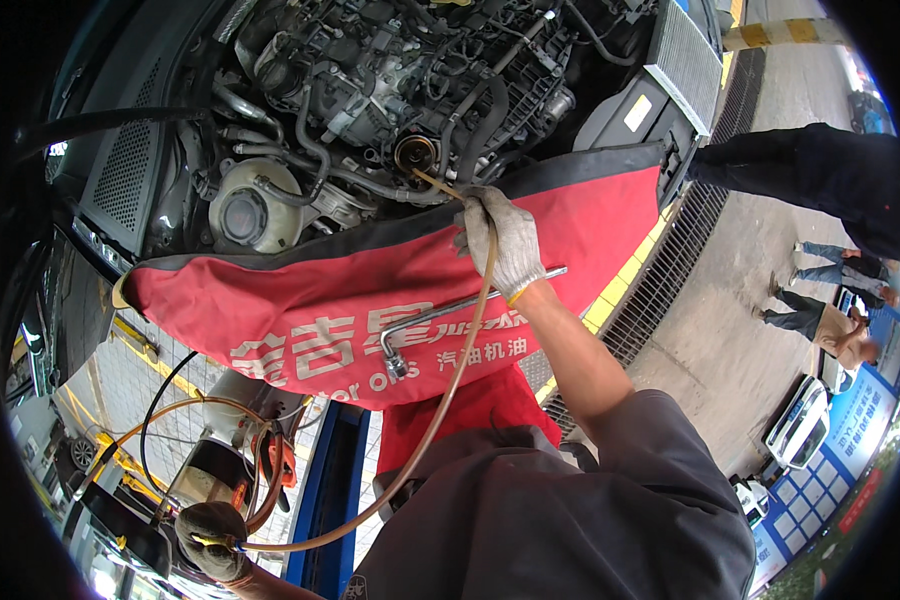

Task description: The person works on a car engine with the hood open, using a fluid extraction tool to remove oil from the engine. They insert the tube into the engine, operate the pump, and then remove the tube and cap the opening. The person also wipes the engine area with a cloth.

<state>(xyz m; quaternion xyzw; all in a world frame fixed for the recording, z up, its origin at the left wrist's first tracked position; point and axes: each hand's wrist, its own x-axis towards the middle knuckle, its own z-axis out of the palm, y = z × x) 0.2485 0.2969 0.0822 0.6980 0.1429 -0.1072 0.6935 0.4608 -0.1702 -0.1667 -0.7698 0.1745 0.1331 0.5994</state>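
Big picture first: the car's engine (370,75) fills the top of the view, and below it a red fender cover (370,275) drapes over the front edge. Down at the lower left stands a cylindrical tank (235,395), and here's the main player, a long translucent tan hose (438,425), sweeping up from lower left to the right hand before bending forward and left toward the engine. The right hand (500,240), in a pale knit glove, grips it near its tip; the left hand (213,540), in a darker glove, closes around its far end. And look at the geometry: the round opening (416,154) lies just ahead and left of the right hand, clearly the nearer one. The tip meets its rim; how deep it goes, I can't tell! An L-shaped socket wrench (440,312) lies on the cover, slanting past the right wrist. Writing? Bold white Chinese and Latin lettering runs across the cover, while the pale sticker (637,113) is too small to read.
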